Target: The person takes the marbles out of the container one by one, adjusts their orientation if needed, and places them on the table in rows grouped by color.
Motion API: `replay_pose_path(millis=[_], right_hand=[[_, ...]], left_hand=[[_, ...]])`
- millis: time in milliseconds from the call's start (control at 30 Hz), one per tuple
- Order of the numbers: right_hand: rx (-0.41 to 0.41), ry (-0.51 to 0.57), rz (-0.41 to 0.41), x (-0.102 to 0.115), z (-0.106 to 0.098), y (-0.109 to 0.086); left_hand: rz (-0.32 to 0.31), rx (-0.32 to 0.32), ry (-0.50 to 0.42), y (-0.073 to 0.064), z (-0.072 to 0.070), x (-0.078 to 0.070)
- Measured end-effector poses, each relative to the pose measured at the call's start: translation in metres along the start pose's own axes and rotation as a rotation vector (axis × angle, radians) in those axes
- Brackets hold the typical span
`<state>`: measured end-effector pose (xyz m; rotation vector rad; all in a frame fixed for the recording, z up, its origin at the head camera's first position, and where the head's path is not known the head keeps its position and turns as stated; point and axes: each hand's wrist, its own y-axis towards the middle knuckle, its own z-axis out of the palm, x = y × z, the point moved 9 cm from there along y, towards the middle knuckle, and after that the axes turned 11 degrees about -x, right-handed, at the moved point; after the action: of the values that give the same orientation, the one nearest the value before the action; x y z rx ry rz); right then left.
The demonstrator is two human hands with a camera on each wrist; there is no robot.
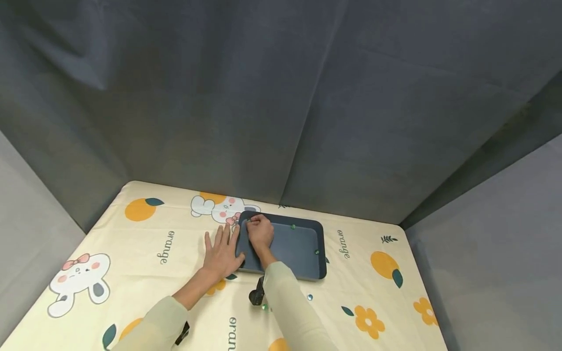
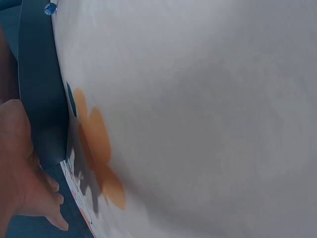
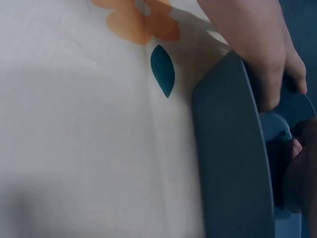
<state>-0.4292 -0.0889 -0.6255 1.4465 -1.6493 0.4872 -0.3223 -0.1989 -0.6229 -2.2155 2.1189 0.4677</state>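
A dark blue-grey rectangular tray (image 1: 298, 246) lies on the patterned tablecloth. My left hand (image 1: 221, 256) spreads its fingers along the tray's left side, with the thumb at the rim; the left wrist view shows the same hand (image 2: 22, 168) beside the tray wall (image 2: 44, 89). Reaching inside, my right hand (image 1: 261, 235) curls its fingers at the far left corner and pinches a small marble (image 1: 248, 221), mostly hidden by the fingertips. Two green marbles sit in the tray, one near the far side (image 1: 293, 226) and another marble (image 1: 316, 252) by the right wall.
On the cloth in front of the tray lie a blue marble (image 1: 310, 297) and a green marble (image 1: 265, 307) near the right forearm. A dark grey curtain (image 1: 281, 107) hangs behind the table. Light grey panels (image 1: 496, 243) stand at both sides.
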Motion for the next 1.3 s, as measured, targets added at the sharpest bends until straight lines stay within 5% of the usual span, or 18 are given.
replay_pose_path(millis=[333, 900, 1300], right_hand=[[0.082, 0.095, 0.01, -0.008, -0.005, 0.002], [0.12, 0.176, -0.052, 0.001, -0.028, 0.007], [0.192, 0.247, 0.032, -0.008, -0.05, 0.011]], left_hand=[[0.001, -0.035, 0.011, -0.002, -0.005, -0.002], [-0.011, 0.011, -0.003, -0.001, -0.003, -0.002], [-0.008, -0.006, -0.012, -0.001, -0.006, -0.004]])
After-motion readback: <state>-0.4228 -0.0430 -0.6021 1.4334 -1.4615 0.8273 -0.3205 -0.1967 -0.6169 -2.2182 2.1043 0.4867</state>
